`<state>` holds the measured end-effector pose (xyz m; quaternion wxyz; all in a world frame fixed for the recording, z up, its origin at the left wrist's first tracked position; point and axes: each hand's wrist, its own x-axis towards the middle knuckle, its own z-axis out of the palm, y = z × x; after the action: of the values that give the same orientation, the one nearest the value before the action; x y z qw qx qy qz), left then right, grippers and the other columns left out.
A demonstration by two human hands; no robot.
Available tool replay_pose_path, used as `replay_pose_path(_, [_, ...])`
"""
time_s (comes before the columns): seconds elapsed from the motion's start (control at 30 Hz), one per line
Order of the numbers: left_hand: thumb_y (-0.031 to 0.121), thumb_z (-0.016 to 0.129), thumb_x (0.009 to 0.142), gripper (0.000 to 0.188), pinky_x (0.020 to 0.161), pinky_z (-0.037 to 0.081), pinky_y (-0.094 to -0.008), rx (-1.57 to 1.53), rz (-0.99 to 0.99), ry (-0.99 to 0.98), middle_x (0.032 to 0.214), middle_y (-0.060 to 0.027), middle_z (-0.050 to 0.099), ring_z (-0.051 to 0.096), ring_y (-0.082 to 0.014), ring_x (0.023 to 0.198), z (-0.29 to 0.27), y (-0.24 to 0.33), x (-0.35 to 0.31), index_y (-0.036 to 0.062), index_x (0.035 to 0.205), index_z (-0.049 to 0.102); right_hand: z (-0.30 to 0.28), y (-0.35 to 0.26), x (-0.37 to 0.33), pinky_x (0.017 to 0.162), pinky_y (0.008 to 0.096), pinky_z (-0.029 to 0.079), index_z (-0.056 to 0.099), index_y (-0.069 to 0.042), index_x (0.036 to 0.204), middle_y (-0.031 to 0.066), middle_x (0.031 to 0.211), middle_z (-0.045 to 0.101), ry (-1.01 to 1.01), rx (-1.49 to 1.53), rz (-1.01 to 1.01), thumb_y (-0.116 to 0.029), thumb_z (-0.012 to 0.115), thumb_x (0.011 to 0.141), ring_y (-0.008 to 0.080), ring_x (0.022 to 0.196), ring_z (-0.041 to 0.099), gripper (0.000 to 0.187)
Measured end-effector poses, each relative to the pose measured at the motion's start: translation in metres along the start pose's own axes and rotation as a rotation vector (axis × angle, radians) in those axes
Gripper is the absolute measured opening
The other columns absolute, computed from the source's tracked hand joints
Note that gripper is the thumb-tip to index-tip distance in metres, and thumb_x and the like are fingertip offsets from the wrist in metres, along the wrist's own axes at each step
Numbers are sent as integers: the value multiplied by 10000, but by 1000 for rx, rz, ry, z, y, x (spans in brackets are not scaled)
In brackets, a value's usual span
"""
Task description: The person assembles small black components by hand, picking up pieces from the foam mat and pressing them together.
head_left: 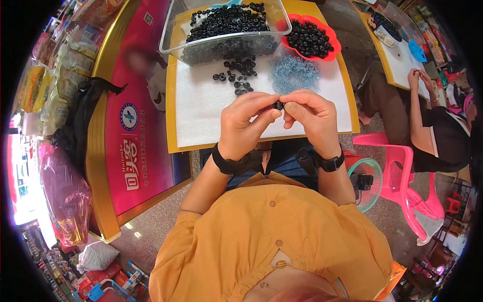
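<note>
Between the fingertips of both my hands is a small round black part [278, 105], held just above the near half of the white work surface [201, 113]. My left hand [245, 122] pinches it from the left with thumb and index finger. From the other side, the thumb and fingers of my right hand [315, 117] close on it too. Any second tiny piece in the fingers is too small to make out. Beyond my hands lie several loose black ring-like parts [241, 68] and a heap of tiny clear bluish pieces [294, 73].
A clear plastic bin [173, 43] of black parts stands at the back, beside a red scalloped bowl [332, 38] of similar ones. To the left is a pink panel with a gold frame [98, 151]. A pink chair [400, 171] and a seated person [437, 133] are at right.
</note>
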<state>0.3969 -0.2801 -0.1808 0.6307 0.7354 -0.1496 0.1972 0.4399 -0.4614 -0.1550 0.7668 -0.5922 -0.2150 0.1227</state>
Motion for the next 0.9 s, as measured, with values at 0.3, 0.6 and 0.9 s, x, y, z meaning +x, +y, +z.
replay_pose_path(0.3, [30,769,801,261,696,538,-288,-7,-63,58,936,-118,699,672,-208,815,0,10,-1,21,1056,714,-3,2,1,609,236,529,699,26,1046,81,970,653,-30,25,77,-69,674,926,126,682,649,154])
replay_pose_path(0.6, [-33,758,804,316,702,520,-244,114,137,13,1014,-108,659,639,-145,839,-2,15,0,22,1112,711,-9,13,3,614,277,568,586,-1,1154,73,923,650,-164,606,362,-141,655,945,142,728,646,262])
replay_pose_path(0.9, [10,777,773,318,642,495,-278,77,127,18,877,-87,626,617,-194,761,0,18,-1,31,1084,712,1,11,-1,486,208,454,607,2,1053,47,829,636,-204,601,407,-217,595,956,100,612,579,240])
